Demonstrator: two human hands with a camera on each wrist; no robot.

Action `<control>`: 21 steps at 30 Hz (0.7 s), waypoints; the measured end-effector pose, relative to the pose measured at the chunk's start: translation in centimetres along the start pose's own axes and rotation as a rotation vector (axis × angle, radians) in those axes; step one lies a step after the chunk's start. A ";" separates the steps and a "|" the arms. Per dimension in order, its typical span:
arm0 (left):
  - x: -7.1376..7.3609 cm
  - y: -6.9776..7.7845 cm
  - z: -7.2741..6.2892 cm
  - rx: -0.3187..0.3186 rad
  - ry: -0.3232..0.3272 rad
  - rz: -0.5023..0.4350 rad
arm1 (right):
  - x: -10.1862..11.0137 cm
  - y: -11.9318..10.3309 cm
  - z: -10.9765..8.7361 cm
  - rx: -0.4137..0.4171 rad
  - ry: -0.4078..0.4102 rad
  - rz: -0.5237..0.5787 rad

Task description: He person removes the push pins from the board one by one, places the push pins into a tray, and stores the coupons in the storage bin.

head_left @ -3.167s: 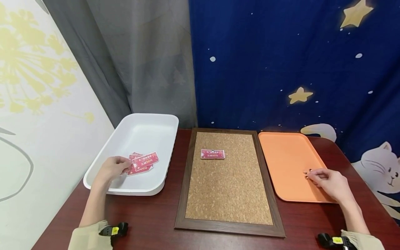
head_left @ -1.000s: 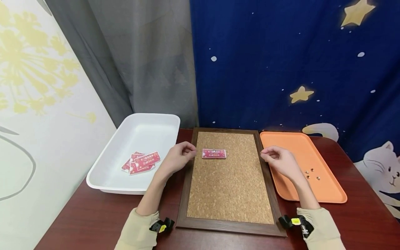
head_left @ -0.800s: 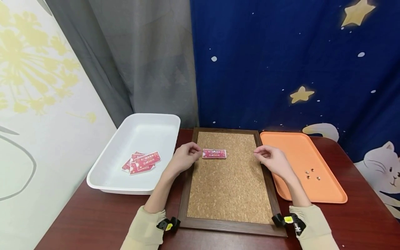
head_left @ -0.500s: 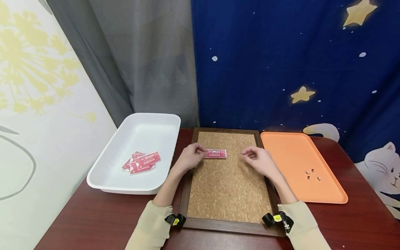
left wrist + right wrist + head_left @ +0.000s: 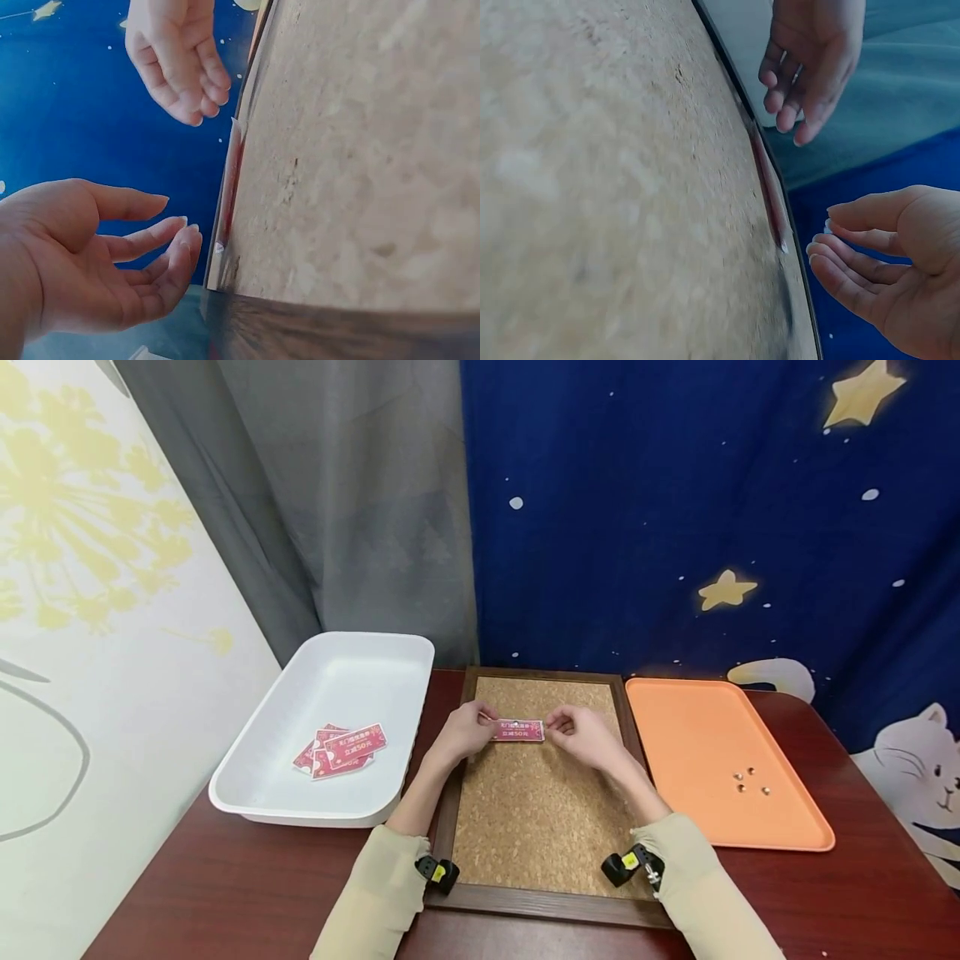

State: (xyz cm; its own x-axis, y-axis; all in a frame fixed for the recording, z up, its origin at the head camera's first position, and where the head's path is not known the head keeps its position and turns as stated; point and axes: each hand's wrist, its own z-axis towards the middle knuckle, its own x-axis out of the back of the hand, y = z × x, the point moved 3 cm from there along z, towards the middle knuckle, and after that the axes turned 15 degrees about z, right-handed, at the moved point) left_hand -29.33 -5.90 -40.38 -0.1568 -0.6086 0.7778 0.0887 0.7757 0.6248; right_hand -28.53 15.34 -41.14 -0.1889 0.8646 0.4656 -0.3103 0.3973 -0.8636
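A red and white paper coupon (image 5: pixel 519 732) lies on the cork board (image 5: pixel 551 827), with a small pin (image 5: pixel 515 722) at its top middle. My left hand (image 5: pixel 465 732) is at the coupon's left end and my right hand (image 5: pixel 583 737) at its right end. Seen edge-on in the left wrist view, the coupon (image 5: pixel 230 180) stands a little apart from the loosely bent fingers of the left hand (image 5: pixel 105 259). The right wrist view shows the right hand (image 5: pixel 900 262) with thumb and forefinger close together beside the coupon (image 5: pixel 769 191), nothing visible between them.
On the left stands a white tray (image 5: pixel 322 814) with several overlapping coupons (image 5: pixel 348 750). To the right, an orange tray (image 5: pixel 690 727) carries several small metal pins (image 5: pixel 741 788). The board's dark wooden frame (image 5: pixel 555 906) rests on the reddish-brown table (image 5: pixel 225 877).
Both hands have come inward, the left from the coupons in the white tray, the right from the pins in the orange tray. They now flank the coupon on the board, which stays put.
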 end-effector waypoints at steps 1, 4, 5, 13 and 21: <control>0.0 -0.1 0.2 0.006 0.002 0.005 | -0.3 -0.1 0.3 0.003 -0.006 -0.002; -0.2 -0.3 0.6 0.026 0.001 0.013 | -1.0 -0.2 1.1 0.025 -0.027 0.000; -0.2 -0.4 0.8 0.033 -0.002 0.014 | -1.3 -0.2 1.4 0.036 -0.032 -0.007; -0.9 -1.2 1.5 0.078 -0.054 -0.011 | -2.9 0.5 2.9 -0.008 -0.046 -0.096; -1.0 -1.9 2.0 0.098 -0.067 -0.100 | -3.6 0.8 3.4 -0.054 -0.015 -0.125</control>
State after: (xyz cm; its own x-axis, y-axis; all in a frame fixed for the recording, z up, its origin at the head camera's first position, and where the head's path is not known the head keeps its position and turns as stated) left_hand -31.26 -6.42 -42.48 -0.2252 -0.6734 0.7041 -0.0266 0.7267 0.6865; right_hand -31.30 11.49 -42.81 -0.1656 0.8030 0.5725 -0.2821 0.5176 -0.8077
